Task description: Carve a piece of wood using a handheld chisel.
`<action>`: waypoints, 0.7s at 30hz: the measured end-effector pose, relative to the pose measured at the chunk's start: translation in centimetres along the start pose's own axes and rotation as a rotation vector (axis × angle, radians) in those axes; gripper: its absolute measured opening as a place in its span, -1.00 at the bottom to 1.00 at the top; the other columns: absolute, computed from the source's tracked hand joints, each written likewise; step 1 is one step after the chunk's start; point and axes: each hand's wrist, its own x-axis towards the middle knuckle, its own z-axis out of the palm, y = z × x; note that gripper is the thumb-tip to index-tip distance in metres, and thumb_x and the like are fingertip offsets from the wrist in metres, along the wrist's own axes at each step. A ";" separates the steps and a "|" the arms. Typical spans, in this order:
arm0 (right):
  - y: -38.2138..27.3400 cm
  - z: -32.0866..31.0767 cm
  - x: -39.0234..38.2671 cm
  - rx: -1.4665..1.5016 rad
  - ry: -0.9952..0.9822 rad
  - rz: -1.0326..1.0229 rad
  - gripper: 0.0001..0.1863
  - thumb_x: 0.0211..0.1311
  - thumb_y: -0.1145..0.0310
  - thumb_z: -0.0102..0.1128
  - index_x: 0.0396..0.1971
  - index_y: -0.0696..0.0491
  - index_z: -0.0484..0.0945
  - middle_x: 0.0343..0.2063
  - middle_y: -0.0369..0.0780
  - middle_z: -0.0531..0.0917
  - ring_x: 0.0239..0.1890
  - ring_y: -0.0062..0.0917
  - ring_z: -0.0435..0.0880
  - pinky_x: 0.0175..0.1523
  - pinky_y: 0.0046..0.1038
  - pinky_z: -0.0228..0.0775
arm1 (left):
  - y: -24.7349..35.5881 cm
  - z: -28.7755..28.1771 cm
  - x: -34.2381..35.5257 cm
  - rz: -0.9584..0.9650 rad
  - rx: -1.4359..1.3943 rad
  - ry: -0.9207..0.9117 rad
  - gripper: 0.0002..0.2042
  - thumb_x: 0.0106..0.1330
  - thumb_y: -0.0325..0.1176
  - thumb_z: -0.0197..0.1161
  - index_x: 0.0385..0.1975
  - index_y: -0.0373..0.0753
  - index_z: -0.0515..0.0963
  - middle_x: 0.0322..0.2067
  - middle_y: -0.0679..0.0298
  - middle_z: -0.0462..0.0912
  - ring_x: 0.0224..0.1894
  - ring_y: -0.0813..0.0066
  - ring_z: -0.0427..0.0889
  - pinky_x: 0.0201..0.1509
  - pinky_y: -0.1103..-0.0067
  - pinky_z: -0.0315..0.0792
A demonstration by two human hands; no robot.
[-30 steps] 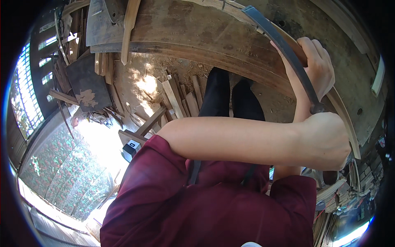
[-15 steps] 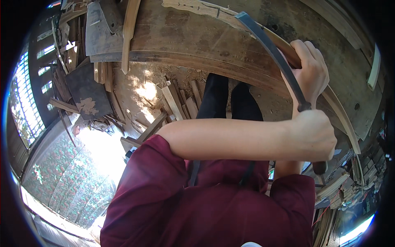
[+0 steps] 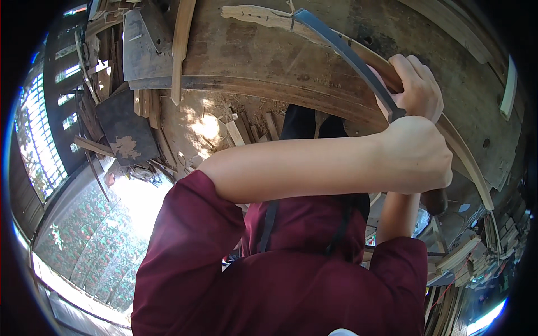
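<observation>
My left arm crosses my body, and my left hand [image 3: 417, 154] is closed on the dark handle [image 3: 434, 199] of a long, curved metal blade [image 3: 347, 50], which slants up and leftward over the workbench. My right hand [image 3: 414, 84] is behind it, its fingers wrapped round a curved, pale-and-brown wooden strip [image 3: 468, 157]. The strip lies along the blade's far side and extends down past my hand over the bench [image 3: 269, 56]. Its upper end is pale and rough, with dark marks. Part of my right forearm is hidden behind my left.
A narrow plank [image 3: 185, 33] juts over the bench's left edge. Wood offcuts [image 3: 241, 126] lie on the dirt floor by my legs. A dark board [image 3: 126, 131] leans among scrap at the left, beside a barred opening [image 3: 42, 131]. More scrap wood [image 3: 462, 252] is piled lower right.
My left hand and the blade have moved up and leftward, the tip travelling left along the wood. My right hand stays on the strip, and my left forearm now sits higher.
</observation>
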 end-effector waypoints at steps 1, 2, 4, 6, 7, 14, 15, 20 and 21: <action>-0.1 0.1 0.1 0.005 0.014 0.009 -0.70 -0.03 0.16 0.44 -0.42 -0.01 0.54 -0.46 -0.25 0.52 -0.34 -0.33 0.56 -0.28 -0.36 0.40 | -0.2 -0.4 -0.1 -0.001 0.005 -0.002 -0.93 -0.04 -0.31 0.26 -0.68 -0.05 0.64 -0.66 0.39 0.62 -0.50 0.32 0.70 -0.53 0.42 0.49; 0.0 -0.1 0.0 0.008 0.018 0.009 -0.70 -0.03 0.16 0.44 -0.42 -0.01 0.54 -0.46 -0.25 0.52 -0.34 -0.33 0.56 -0.28 -0.36 0.40 | -0.4 -0.8 -0.3 -0.021 0.040 -0.013 -0.95 -0.07 -0.30 0.29 -0.67 -0.04 0.64 -0.66 0.38 0.62 -0.50 0.30 0.69 -0.51 0.41 0.50; 0.0 0.1 -0.1 0.081 0.026 -0.110 -0.63 -0.04 0.03 0.38 -0.58 -0.02 0.44 -0.58 -0.32 0.43 -0.45 -0.40 0.52 -0.34 -0.38 0.33 | -2.4 -2.7 -1.7 -0.067 0.073 -0.006 -0.93 -0.15 -0.29 0.34 -0.60 0.00 0.64 -0.68 0.36 0.58 -0.53 0.28 0.68 -0.52 0.39 0.50; 0.9 0.5 -0.6 0.082 -0.027 -0.090 -0.77 -0.12 0.21 0.31 -0.56 -0.04 0.44 -0.57 -0.32 0.41 -0.43 -0.43 0.51 -0.33 -0.40 0.32 | -5.0 -4.5 -3.2 -0.067 0.052 -0.024 -0.76 -0.22 -0.27 0.41 -0.45 0.07 0.65 -0.68 0.33 0.55 -0.53 0.28 0.65 -0.52 0.40 0.50; 0.8 0.3 -0.5 0.048 -0.012 -0.067 -0.80 -0.14 0.25 0.26 -0.55 -0.04 0.43 -0.57 -0.32 0.40 -0.43 -0.44 0.51 -0.33 -0.40 0.31 | -4.8 -4.3 -3.1 -0.058 0.046 -0.020 -0.76 -0.22 -0.27 0.41 -0.45 0.07 0.65 -0.68 0.33 0.55 -0.53 0.28 0.65 -0.52 0.40 0.50; -0.2 -0.1 0.1 0.031 0.093 -0.062 -0.57 -0.16 -0.02 0.50 -0.62 -0.01 0.50 -0.63 -0.31 0.45 -0.51 -0.38 0.52 -0.42 -0.36 0.32 | 0.1 -3.6 -1.1 0.047 -0.057 0.040 -0.94 -0.11 -0.30 0.29 -0.71 -0.09 0.59 -0.71 0.29 0.58 -0.59 0.30 0.66 -0.67 0.38 0.41; 0.2 0.0 0.0 0.009 0.119 -0.081 -0.58 -0.15 -0.03 0.50 -0.61 -0.02 0.52 -0.63 -0.32 0.44 -0.52 -0.40 0.51 -0.43 -0.37 0.32 | 1.4 -3.6 -0.5 0.043 -0.143 -0.015 -0.93 -0.10 -0.31 0.29 -0.70 -0.10 0.65 -0.66 0.28 0.64 -0.54 0.29 0.69 -0.60 0.37 0.46; 0.5 0.2 -0.2 -0.008 0.134 -0.106 -0.60 -0.10 -0.05 0.49 -0.54 -0.03 0.59 -0.61 -0.33 0.48 -0.52 -0.45 0.55 -0.43 -0.45 0.34 | 4.1 -1.5 -0.5 0.130 -0.237 0.151 -0.88 -0.15 -0.33 0.28 -0.78 -0.19 0.55 -0.80 0.28 0.52 -0.68 0.32 0.60 -0.69 0.46 0.32; 0.5 0.1 -0.2 -0.011 0.131 -0.117 -0.60 -0.09 -0.06 0.49 -0.54 -0.03 0.60 -0.61 -0.33 0.49 -0.52 -0.46 0.55 -0.43 -0.46 0.34 | 4.3 -1.3 -0.5 0.129 -0.269 0.156 -0.88 -0.16 -0.33 0.28 -0.78 -0.19 0.56 -0.80 0.28 0.52 -0.68 0.33 0.60 -0.68 0.47 0.32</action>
